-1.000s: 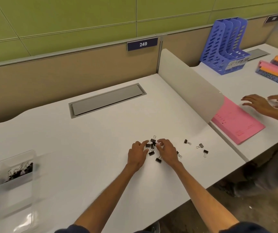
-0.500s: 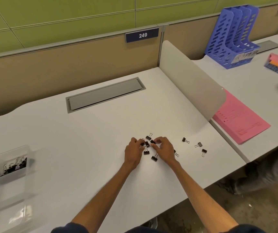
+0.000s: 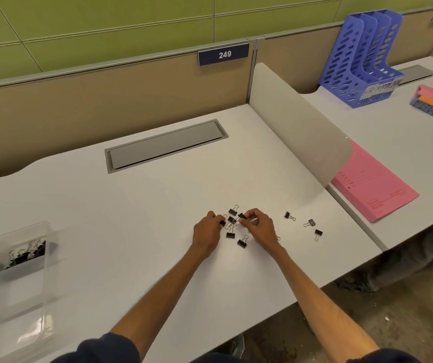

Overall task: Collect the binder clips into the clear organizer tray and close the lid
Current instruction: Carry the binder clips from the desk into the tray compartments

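- Black clips (image 3: 230, 234) lie in a loose pile on the white desk (image 3: 157, 218), directly between the two hands.
- Right hand (image 3: 260, 227): thumb and forefinger pinch a clip (image 3: 241, 215) at the pile's far edge, and the other fingers are curled.
- Left hand (image 3: 207, 231): fingers are curled, with a second clip (image 3: 222, 223) at their tips, apparently gripped.
- The loose ones in the pile lie just beside both sets of fingertips. Their wire handles point every way, so there is no shared axis to line up on.
- Three strays (image 3: 311, 222) sit to the right, apart from the pile, and the right hand is clearly nearer them.
- The tray (image 3: 41, 227) stands well off to the left at the desk's edge. Some clips are already in its compartments, and its lid (image 3: 32, 323) is open toward the viewer.
- The left hand is nearer the tray, so the carry probably runs leftward across the desk.
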The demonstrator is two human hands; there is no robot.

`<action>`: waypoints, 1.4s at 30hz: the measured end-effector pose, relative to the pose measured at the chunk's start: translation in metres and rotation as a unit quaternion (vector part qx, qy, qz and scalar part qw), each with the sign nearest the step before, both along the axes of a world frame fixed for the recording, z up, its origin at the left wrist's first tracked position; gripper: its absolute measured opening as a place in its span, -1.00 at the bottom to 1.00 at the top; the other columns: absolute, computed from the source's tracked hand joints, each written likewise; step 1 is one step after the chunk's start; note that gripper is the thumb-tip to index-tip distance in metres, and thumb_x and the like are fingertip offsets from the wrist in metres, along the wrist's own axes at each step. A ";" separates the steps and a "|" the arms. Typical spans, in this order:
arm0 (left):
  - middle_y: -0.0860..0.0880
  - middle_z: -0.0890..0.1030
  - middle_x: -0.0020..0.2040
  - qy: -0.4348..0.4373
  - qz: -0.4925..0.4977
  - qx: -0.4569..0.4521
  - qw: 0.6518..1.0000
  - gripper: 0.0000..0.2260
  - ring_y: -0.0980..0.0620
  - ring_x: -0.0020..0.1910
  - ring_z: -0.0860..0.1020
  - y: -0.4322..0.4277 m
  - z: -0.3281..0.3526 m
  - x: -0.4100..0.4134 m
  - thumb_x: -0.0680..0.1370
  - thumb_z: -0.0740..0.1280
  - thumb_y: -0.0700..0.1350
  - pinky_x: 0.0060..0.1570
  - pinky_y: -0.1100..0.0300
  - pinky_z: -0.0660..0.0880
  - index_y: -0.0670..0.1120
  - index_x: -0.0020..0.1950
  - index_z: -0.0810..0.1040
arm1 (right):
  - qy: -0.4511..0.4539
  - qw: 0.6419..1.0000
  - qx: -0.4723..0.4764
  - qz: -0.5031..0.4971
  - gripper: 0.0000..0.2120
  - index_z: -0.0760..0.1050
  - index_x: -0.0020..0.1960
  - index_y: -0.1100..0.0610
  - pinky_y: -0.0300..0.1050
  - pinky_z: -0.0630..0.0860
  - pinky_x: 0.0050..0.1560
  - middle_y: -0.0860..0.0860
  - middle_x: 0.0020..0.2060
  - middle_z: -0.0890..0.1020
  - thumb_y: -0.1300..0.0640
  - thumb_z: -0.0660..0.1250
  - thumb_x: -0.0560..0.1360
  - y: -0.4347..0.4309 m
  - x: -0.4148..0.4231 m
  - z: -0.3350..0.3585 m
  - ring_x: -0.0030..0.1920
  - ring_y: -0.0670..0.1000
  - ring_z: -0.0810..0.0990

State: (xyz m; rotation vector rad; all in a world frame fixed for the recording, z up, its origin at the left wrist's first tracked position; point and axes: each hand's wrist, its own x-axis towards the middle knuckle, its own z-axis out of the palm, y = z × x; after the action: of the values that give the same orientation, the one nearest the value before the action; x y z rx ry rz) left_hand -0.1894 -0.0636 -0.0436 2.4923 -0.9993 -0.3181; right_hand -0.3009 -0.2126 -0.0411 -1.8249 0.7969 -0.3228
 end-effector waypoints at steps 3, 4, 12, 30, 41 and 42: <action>0.02 0.52 0.01 -0.013 0.008 0.004 1.000 -0.87 -0.01 -0.06 0.55 0.008 -0.003 0.001 0.58 0.25 -0.07 -0.14 0.08 0.46 -0.03 0.06 0.56 | -0.014 0.999 -0.040 -0.006 -0.91 0.58 -0.11 0.00 -0.22 0.47 -0.25 -0.14 -0.19 0.67 0.02 0.46 0.46 0.006 -0.001 0.001 -0.40 -0.10 0.53; 0.02 0.52 0.01 -0.013 0.012 0.004 1.000 -0.88 0.00 -0.06 0.54 0.012 -0.004 0.001 0.57 0.26 -0.07 -0.15 0.09 0.45 -0.04 0.04 0.55 | -0.019 0.999 -0.050 -0.006 -0.92 0.59 -0.11 -0.02 -0.24 0.47 -0.26 -0.16 -0.17 0.67 0.01 0.46 0.46 0.008 -0.001 0.002 -0.39 -0.08 0.55; 0.02 0.54 0.08 -0.006 0.039 -0.015 0.999 -0.87 -0.02 -0.01 0.55 0.044 -0.001 0.005 0.60 0.22 -0.06 -0.12 0.09 0.43 -0.04 0.10 0.48 | -0.032 0.999 -0.035 0.001 -0.90 0.58 -0.11 0.03 -0.15 0.56 -0.34 -0.10 -0.29 0.66 0.10 0.49 0.43 0.039 0.016 0.011 -0.48 -0.11 0.50; 0.09 0.54 0.11 -0.066 0.203 -0.080 0.974 -0.90 0.06 -0.01 0.56 0.218 0.038 0.064 0.61 0.23 -0.09 -0.14 0.16 0.44 -0.01 0.09 0.48 | -0.059 0.972 -0.059 0.219 -0.79 0.53 -0.12 -0.12 -0.04 0.56 -0.14 -0.29 -0.14 0.68 0.07 0.54 0.36 0.190 0.123 0.037 -0.45 0.06 0.55; 0.02 0.54 0.06 -0.127 0.280 -0.069 0.949 -0.88 0.00 0.09 0.49 0.327 0.051 0.081 0.60 0.25 -0.11 -0.11 0.01 0.50 -0.07 0.11 0.51 | -0.070 0.944 -0.082 0.313 -0.86 0.58 -0.14 -0.09 -0.11 0.51 -0.10 -0.33 -0.15 0.66 -0.01 0.52 0.36 0.299 0.173 0.045 -0.40 -0.14 0.54; 0.00 0.56 0.06 -0.135 0.285 -0.066 0.947 -0.88 -0.02 0.08 0.50 0.337 0.052 0.081 0.60 0.26 -0.13 -0.10 -0.02 0.50 -0.09 0.10 0.52 | -0.073 0.941 -0.083 0.319 -0.87 0.58 -0.15 -0.09 -0.13 0.51 -0.10 -0.33 -0.16 0.66 -0.02 0.51 0.36 0.308 0.176 0.046 -0.37 -0.14 0.56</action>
State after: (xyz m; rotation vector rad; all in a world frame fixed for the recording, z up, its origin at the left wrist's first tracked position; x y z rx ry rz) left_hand -0.1081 0.2732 0.0085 2.6042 -0.3314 0.2688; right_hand -0.1250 0.0957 0.0051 -2.0779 0.0494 -0.1000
